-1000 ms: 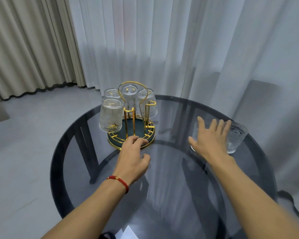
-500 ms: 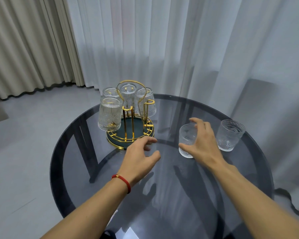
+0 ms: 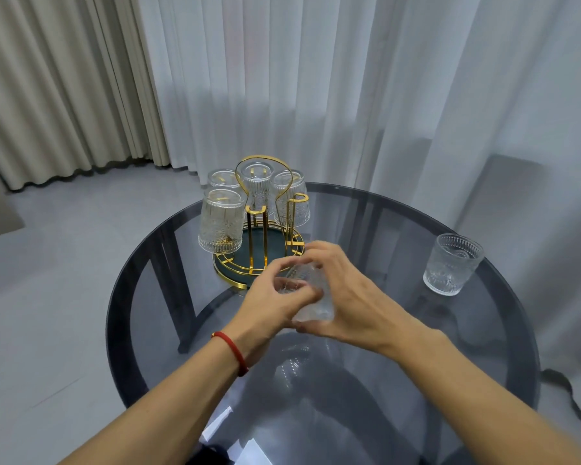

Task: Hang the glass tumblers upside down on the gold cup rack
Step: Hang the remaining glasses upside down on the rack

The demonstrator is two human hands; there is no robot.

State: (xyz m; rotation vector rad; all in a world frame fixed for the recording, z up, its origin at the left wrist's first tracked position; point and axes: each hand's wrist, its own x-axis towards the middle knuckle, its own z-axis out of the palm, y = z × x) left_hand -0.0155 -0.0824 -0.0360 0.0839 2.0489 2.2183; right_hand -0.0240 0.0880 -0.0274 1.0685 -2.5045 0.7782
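White curtains hang behind your round smoked-glass desk [image 3: 383, 330]. Above it, your right hand [image 3: 356, 307] and left hand [image 3: 272, 307] both clasp an embossed tumbler [image 3: 311, 297], tipped on its side, mouth toward the left hand. Just beyond, the gold wire rack [image 3: 265, 229] on its dark green base carries four tumblers upside down. Another glass [image 3: 450, 263] stands upright at right.

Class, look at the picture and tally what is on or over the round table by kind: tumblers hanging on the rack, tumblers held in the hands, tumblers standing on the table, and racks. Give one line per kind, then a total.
Hung tumblers: 4
Held tumbler, between left hand and right hand: 1
Standing tumbler: 1
Rack: 1
Total: 7
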